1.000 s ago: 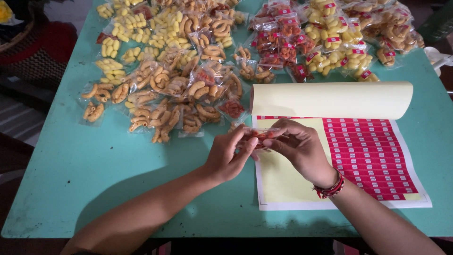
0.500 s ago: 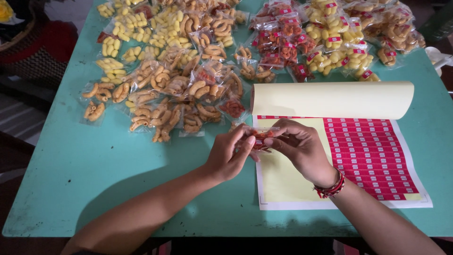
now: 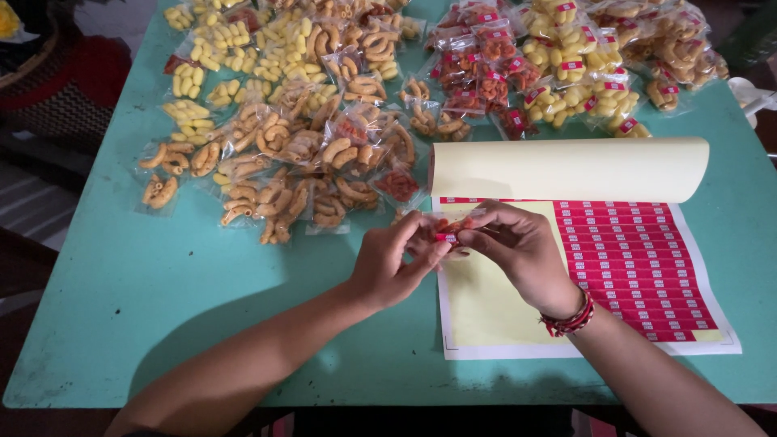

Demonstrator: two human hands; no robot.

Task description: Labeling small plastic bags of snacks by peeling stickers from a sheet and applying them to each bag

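Observation:
My left hand (image 3: 396,263) and my right hand (image 3: 522,251) meet over the near middle of the green table (image 3: 162,275). Between their fingertips they pinch a small clear snack packet (image 3: 452,231) with a red sticker on it. Under my right hand lies a yellow sticker sheet (image 3: 631,267) with rows of small red stickers; its top part is curled into a roll (image 3: 571,170). A red beaded bracelet (image 3: 571,320) circles my right wrist.
Many small clear packets of curled orange snacks (image 3: 299,162) lie heaped at the table's centre left. Packets of yellow snacks (image 3: 218,48) lie behind them. More packets with red stickers (image 3: 558,69) fill the far right. A white object (image 3: 749,93) sits at the right edge.
Both hands stay together over the packet, with only slight finger movement. Nothing else on the table has moved.

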